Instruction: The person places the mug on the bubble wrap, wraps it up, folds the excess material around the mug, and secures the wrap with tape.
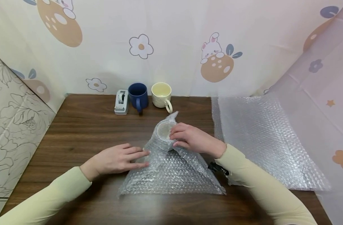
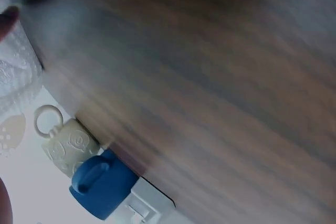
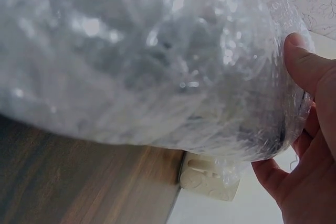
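Observation:
Near the middle of the table stands a round, cup-shaped thing with a pale top, wrapped around its side in bubble wrap. The rest of that sheet fans out toward the front edge, and a twisted tip points to the back. My right hand grips the wrapped thing at its right rim; in the right wrist view the thumb and fingers curl round the wrap. Spread and fairly straight, the fingers of my left hand rest on the sheet's left side. What the wrap covers is hard to make out.
At the back stand a tape dispenser, a blue mug and a cream mug. Another bubble wrap sheet lies at the right, past the table's edge. A black object shows by the right forearm. Patterned cloth borders the back.

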The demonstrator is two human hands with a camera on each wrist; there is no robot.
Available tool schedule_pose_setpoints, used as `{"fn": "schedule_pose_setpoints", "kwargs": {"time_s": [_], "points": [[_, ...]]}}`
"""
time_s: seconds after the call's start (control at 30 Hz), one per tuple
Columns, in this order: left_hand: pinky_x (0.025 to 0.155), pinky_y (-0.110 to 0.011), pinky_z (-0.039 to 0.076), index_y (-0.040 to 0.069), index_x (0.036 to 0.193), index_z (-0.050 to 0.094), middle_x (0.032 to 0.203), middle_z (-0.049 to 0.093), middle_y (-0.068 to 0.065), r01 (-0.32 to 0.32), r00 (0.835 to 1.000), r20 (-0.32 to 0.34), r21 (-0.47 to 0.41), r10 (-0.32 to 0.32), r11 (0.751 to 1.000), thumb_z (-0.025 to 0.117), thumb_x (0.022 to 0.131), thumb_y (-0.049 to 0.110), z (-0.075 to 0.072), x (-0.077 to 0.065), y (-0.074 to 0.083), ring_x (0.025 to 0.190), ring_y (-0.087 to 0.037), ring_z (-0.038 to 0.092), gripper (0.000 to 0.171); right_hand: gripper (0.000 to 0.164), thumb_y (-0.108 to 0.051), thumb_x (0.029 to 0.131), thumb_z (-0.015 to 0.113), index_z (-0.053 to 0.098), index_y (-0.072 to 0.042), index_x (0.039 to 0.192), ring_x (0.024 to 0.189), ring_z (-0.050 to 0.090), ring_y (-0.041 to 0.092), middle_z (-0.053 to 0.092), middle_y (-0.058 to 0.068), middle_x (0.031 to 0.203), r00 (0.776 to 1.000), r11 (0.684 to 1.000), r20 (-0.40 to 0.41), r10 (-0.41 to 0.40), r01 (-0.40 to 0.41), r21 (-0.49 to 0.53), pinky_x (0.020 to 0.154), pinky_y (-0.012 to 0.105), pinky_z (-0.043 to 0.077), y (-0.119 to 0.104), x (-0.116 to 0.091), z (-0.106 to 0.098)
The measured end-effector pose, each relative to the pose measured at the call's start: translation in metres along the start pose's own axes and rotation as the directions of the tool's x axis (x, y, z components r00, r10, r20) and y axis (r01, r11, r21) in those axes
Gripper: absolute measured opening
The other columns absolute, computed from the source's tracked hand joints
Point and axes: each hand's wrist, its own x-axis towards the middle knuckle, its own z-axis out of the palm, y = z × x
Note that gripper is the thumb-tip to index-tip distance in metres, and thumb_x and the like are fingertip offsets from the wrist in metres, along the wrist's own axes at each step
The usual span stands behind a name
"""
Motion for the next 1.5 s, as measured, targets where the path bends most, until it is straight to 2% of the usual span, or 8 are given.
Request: {"fn": "schedule_pose_setpoints", "kwargs": {"time_s": [0.2,0.4,0.63,0.87,1.0,1.37,1.43,1.5], "points": [[0.087,-0.040,0.051,0.021,0.131,0.066,0.138,0.058,-0.007,0.076,0.988,-0.119,-0.172,-0.097,0.982,0.049,0.100,0.022,0.006,-0.002,-0.001,0.117,-0.025,0.056,0.036,0.020,-0.022,0.094,0.070,0.073,-0.008,0.108,0.120,0.054,0.019,0.065,0.004,0.117,1.000,1.000,-0.016,-0.012,0.012,-0.010,0.114,0.040,0.031,-0.001,0.002,-0.001],[0.096,-0.039,0.047,0.008,0.118,0.070,0.126,0.065,-0.008,0.087,0.930,-0.295,-0.401,-0.219,0.912,0.043,0.108,0.022,0.009,0.001,-0.002,0.114,-0.028,0.058,0.032,0.021,-0.023,0.095,0.069,0.072,-0.008,0.110,0.119,0.054,0.019,0.064,0.004,0.118,1.000,0.999,0.005,-0.008,0.008,-0.033,0.114,0.041,0.030,-0.002,0.002,-0.002],[0.106,-0.034,0.038,0.006,0.116,0.069,0.128,0.064,-0.010,0.139,0.866,-0.336,-0.549,-0.369,0.824,0.053,0.104,0.031,0.003,0.020,-0.004,0.119,-0.028,0.056,0.032,0.016,-0.022,0.096,0.068,0.072,-0.011,0.107,0.113,0.053,0.016,0.063,0.001,0.114,1.000,0.999,0.025,-0.005,0.006,-0.037,0.103,0.035,0.042,-0.004,0.004,-0.003],[0.103,-0.037,0.039,0.007,0.104,0.070,0.123,0.064,-0.004,0.293,0.775,-0.321,-0.582,-0.545,0.759,0.059,0.094,0.011,0.003,0.054,-0.018,0.117,-0.023,0.054,0.016,0.012,-0.018,0.093,0.072,0.072,-0.013,0.104,0.107,0.052,0.016,0.063,-0.001,0.109,1.000,0.999,0.030,-0.001,0.003,-0.047,0.092,0.031,0.047,-0.009,0.006,-0.003],[0.099,-0.037,0.041,0.007,0.098,0.070,0.119,0.065,-0.002,0.370,0.721,-0.322,-0.570,-0.614,0.734,0.065,0.094,0.013,0.005,0.069,-0.023,0.114,-0.022,0.053,0.008,0.011,-0.006,0.092,0.071,0.072,-0.011,0.102,0.109,0.052,0.018,0.063,0.002,0.111,0.999,0.996,0.034,-0.001,0.003,-0.086,0.091,0.031,0.048,-0.010,0.008,-0.002],[0.095,-0.042,0.043,0.002,0.117,0.059,0.128,0.057,-0.013,0.532,0.576,-0.363,-0.514,-0.733,0.673,0.079,0.086,0.026,0.010,0.090,-0.023,0.113,-0.030,0.051,0.044,0.029,0.017,0.078,0.057,0.071,-0.008,0.082,0.104,0.053,0.018,0.060,0.004,0.111,0.997,0.985,0.026,0.072,-0.067,-0.158,0.087,0.031,0.050,-0.013,0.008,-0.004],[0.098,-0.044,0.041,0.003,0.116,0.058,0.132,0.052,-0.016,0.537,0.578,-0.398,-0.472,-0.713,0.699,0.080,0.085,0.025,0.009,0.091,-0.022,0.117,-0.033,0.049,0.044,0.031,0.017,0.079,0.056,0.072,-0.009,0.086,0.105,0.052,0.018,0.061,0.002,0.111,0.998,0.987,0.015,0.067,-0.064,-0.145,0.088,0.030,0.049,-0.013,0.007,-0.004],[0.101,-0.046,0.040,0.005,0.112,0.060,0.137,0.050,-0.017,0.529,0.611,-0.435,-0.397,-0.662,0.750,0.079,0.085,0.024,0.007,0.093,-0.021,0.122,-0.036,0.047,0.038,0.031,0.015,0.082,0.056,0.073,-0.010,0.091,0.106,0.052,0.018,0.061,0.002,0.112,0.998,0.989,0.002,0.057,-0.056,-0.135,0.090,0.031,0.048,-0.012,0.006,-0.004]]}}
